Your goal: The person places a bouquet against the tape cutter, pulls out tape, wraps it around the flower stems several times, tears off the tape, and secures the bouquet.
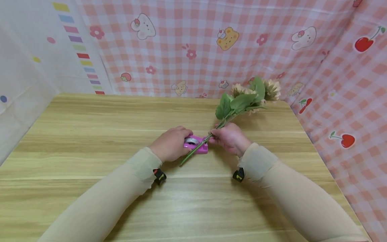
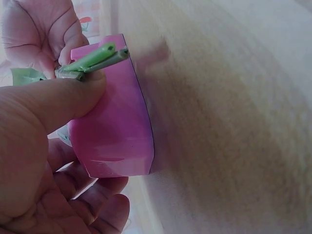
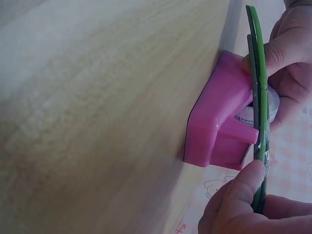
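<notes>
A pink tape dispenser [image 1: 200, 148] with a roll of clear tape [image 1: 191, 140] sits on the table. Around its left end my left hand [image 1: 170, 144] grips it, thumb on the near side and fingers on the far side, as the left wrist view shows. My right hand [image 1: 228, 137] pinches the green stems [image 3: 262, 97] of artificial flowers [image 1: 271, 90] between thumb and fingers. Those stems slant across the dispenser, above its toothed cutting edge [image 3: 247, 155]. Shiny clear tape seems to lie on the stems near the right fingertips. Green leaves [image 1: 242, 102] and pale blossoms point to the far right.
The wood-grain table [image 1: 181, 208] spreads out in front of me. A pink checked cloth [image 1: 181, 50] with cartoon prints hangs behind it and along the right side. Both sleeves carry a small black wrist device [image 1: 159, 176].
</notes>
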{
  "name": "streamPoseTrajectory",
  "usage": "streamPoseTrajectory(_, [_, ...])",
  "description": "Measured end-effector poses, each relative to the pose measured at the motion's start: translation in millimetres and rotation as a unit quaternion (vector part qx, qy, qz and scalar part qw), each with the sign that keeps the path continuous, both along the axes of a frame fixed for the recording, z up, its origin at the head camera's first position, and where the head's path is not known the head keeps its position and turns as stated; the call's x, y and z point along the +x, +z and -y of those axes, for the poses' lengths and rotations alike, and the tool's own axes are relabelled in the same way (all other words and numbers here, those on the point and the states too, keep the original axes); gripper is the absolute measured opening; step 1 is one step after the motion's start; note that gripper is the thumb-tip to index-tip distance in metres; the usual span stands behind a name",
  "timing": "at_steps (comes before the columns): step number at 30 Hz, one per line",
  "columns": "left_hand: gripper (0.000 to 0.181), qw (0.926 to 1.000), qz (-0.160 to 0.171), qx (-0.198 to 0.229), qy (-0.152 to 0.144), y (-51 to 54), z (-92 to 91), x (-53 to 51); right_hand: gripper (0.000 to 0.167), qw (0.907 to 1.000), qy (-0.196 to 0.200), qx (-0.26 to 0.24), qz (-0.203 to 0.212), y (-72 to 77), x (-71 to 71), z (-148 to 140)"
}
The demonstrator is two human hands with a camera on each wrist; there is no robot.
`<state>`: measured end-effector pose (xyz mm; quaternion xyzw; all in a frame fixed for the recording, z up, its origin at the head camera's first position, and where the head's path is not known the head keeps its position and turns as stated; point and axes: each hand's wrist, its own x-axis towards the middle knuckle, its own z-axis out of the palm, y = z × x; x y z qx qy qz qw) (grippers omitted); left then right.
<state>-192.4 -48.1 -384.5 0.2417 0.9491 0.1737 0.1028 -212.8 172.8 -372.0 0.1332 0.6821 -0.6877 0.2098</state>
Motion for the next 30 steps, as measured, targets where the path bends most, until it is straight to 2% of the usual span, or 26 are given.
streamPoseTrajectory(5, [0.055, 1.0000, -0.002, 0.000, 0.001, 0.8, -0.2, -0.5, 0.015, 0.9999, -0.004, -0.013, 0.008, 0.4, -0.4, -0.3])
streamPoseTrajectory(11, [0.055, 1.0000, 0.000, 0.000, 0.001, 1.6, -0.3, -0.3, 0.010, 0.9982, -0.017, -0.055, 0.018, -1.7, -0.9, 0.7])
streamPoseTrajectory(18, [0.055, 1.0000, -0.002, 0.002, 0.003, 1.4, -0.4, -1.0, 0.025, 0.9968, -0.013, -0.079, 0.002, -5.4, 0.1, 2.5])
streamPoseTrajectory(26, [0.055, 1.0000, 0.004, 0.004, 0.005, 0.7, -0.4, -0.3, 0.039, 0.9970, -0.028, -0.073, 0.002, -5.4, 1.8, 4.2])
streamPoseTrajectory(30, [0.055, 1.0000, 0.006, 0.005, 0.005, 0.1, -0.9, -0.1, 0.034, 0.9977, -0.030, -0.061, 0.000, -5.9, 2.8, 4.8])
